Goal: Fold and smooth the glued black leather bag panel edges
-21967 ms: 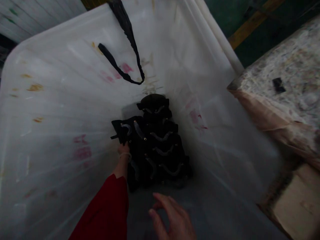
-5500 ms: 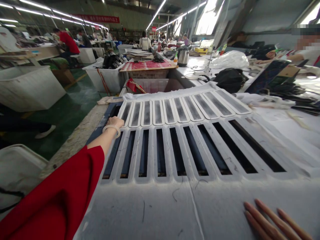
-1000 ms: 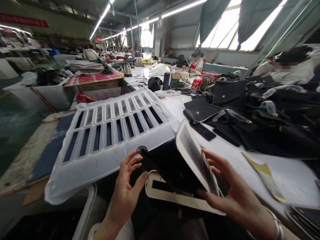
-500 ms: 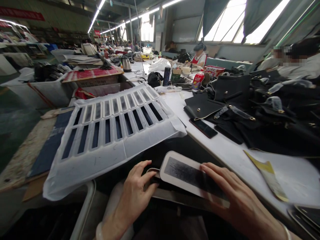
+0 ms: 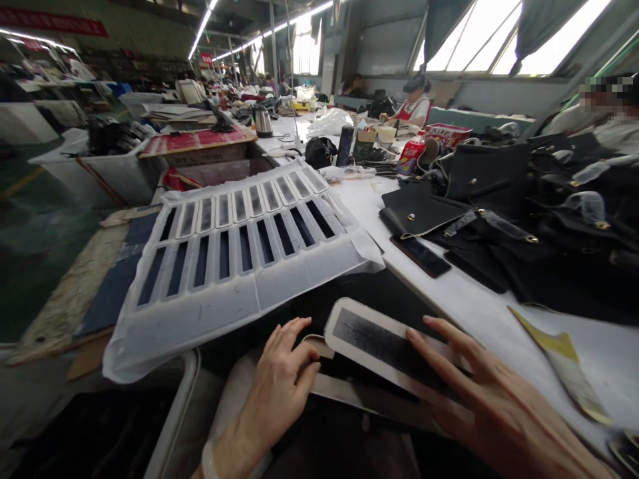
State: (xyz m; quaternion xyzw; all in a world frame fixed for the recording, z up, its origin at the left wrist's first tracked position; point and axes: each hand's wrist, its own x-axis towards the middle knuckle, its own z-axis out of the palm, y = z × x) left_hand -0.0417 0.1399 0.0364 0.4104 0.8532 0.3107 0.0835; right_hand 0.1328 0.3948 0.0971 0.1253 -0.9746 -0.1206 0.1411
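Note:
A long pale panel with a rounded end and a dark central strip (image 5: 367,332) lies tilted over my lap. My right hand (image 5: 474,379) spans it from above, with fingertips on its upper edge and the thumb along the lower side; the far end is hidden under that hand. Beside the rounded end, my left hand (image 5: 282,376) has its thumb and forefinger curled close together at the pale curved edge of a black leather piece (image 5: 319,346). Exactly how firmly they pinch it is hard to see. Another pale edge runs beneath the panel.
Left of the worktable (image 5: 479,293), a white sheet (image 5: 200,319) carries rows of similar pale panels. Black leather pieces (image 5: 489,173) are heaped on the table near a phone (image 5: 420,256) and a yellow-grey scrap (image 5: 562,366). A white-rimmed bin (image 5: 184,379) stands lower left.
The view has shifted, so the surroundings sit further right. My right forefinger has lifted away from the panel and those fingers have spread. My left hand stays close to the curved edge.

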